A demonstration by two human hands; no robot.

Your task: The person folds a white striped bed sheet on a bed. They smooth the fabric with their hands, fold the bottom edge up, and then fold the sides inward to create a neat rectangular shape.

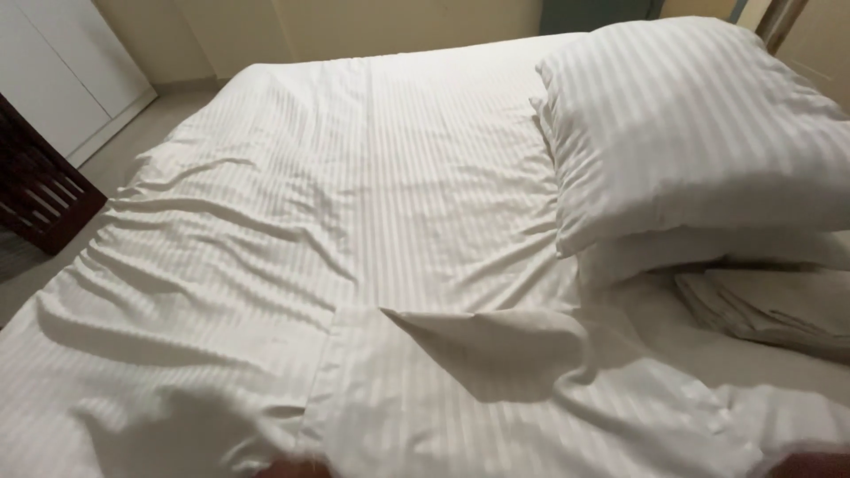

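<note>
The white striped sheet (pixel 354 221) lies rumpled across the bed, its near edge folded over. Both hands barely show at the bottom edge, left hand (pixel 297 469) and right hand (pixel 810 465) touching the sheet; their grip cannot be told. Two stacked pillows (pixel 691 124) sit right, above folded linen (pixel 779 305).

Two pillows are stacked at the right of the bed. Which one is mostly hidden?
The lower pillow. Only a thin strip of it shows beneath the big striped upper pillow, which lies on top of it in full view.
</note>
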